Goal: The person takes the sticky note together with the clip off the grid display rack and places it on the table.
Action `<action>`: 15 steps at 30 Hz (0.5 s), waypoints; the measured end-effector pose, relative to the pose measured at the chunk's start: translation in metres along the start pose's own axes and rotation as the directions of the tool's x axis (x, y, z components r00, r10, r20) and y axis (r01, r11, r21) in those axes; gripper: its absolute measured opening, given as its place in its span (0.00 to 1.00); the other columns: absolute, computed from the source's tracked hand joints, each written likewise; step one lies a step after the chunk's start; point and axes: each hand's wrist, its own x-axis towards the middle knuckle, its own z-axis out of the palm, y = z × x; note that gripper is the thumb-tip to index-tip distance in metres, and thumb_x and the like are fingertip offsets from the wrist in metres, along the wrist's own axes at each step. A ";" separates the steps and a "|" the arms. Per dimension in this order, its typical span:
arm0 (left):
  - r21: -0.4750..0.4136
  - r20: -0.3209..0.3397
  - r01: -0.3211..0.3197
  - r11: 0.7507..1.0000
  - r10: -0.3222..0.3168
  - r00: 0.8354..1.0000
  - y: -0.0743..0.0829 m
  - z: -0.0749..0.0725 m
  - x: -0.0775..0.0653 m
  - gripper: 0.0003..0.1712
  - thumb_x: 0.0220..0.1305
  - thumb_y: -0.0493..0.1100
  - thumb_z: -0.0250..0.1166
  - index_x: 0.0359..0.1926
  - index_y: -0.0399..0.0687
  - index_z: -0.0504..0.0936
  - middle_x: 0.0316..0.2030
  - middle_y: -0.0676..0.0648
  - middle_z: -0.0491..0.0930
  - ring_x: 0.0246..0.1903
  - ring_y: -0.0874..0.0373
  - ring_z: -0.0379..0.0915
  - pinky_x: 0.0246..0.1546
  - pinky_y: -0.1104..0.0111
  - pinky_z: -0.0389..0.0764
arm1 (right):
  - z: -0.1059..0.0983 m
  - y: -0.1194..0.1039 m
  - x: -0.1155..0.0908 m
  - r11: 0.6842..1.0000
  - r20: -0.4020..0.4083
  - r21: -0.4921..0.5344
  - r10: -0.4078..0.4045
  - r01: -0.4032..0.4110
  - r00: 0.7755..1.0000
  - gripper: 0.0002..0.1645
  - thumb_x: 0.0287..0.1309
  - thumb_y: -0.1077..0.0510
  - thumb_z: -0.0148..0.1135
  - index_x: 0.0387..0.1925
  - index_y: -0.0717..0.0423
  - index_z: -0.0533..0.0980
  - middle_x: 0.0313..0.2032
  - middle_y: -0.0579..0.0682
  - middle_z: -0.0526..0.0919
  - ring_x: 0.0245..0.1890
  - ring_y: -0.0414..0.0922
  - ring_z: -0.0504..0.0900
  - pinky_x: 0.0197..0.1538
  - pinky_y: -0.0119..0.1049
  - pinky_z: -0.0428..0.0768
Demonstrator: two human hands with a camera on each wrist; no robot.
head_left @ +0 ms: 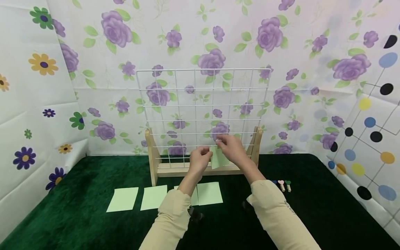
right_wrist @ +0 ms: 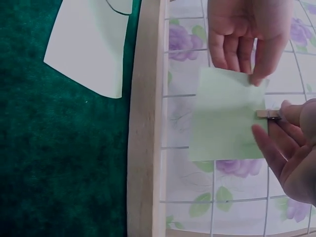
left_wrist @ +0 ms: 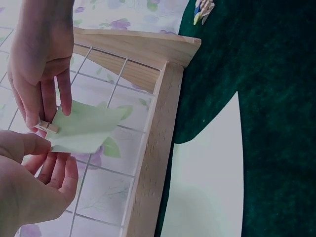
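A pale green square paper [head_left: 219,159] lies against the lower part of a white wire grid [head_left: 195,105]. My left hand [head_left: 200,160] pinches the paper's upper left corner between thumb and fingers. With my right hand [head_left: 234,149] I pinch a small wooden clothespin [right_wrist: 266,114] at the middle of the paper's top edge. In the left wrist view the clothespin [left_wrist: 48,127] has its tip over the paper. Whether it also bites on the wire cannot be told. Other fingers of the right hand [right_wrist: 296,158] lie near the paper's edge.
Several green sheets [head_left: 153,198] lie in a row before the wooden stand [head_left: 187,170], one partly behind the left forearm. Several coloured clothespins [head_left: 282,185] lie right of the right sleeve on the dark green cloth [head_left: 78,215]. Flowered sheeting [head_left: 106,69] hangs behind the grid.
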 end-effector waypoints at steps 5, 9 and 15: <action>-0.011 0.005 0.001 1.000 -0.001 1.000 0.001 0.001 0.000 0.14 0.66 0.35 0.60 0.50 0.33 0.80 0.41 0.41 0.80 0.40 0.51 0.76 0.41 0.63 0.79 | 0.004 0.005 0.003 1.000 -0.064 -0.023 -0.018 0.017 0.998 0.17 0.67 0.58 0.58 0.54 0.61 0.79 0.46 0.56 0.84 0.41 0.49 0.83 0.41 0.45 0.81; -0.015 0.000 0.003 1.000 -0.003 1.000 0.001 0.001 0.000 0.14 0.66 0.35 0.60 0.49 0.32 0.80 0.40 0.41 0.80 0.39 0.51 0.76 0.41 0.62 0.79 | 0.006 0.005 0.003 0.998 -0.109 -0.057 -0.047 0.041 0.993 0.15 0.65 0.58 0.61 0.49 0.61 0.82 0.41 0.54 0.86 0.37 0.47 0.83 0.38 0.43 0.80; 0.007 -0.007 0.003 1.000 -0.003 1.000 0.003 0.000 -0.001 0.14 0.66 0.35 0.60 0.49 0.32 0.81 0.40 0.41 0.80 0.38 0.52 0.76 0.40 0.63 0.79 | 0.010 0.003 0.003 0.991 -0.181 -0.107 -0.101 0.082 0.978 0.12 0.62 0.60 0.64 0.44 0.61 0.84 0.37 0.54 0.87 0.28 0.45 0.81 0.30 0.37 0.76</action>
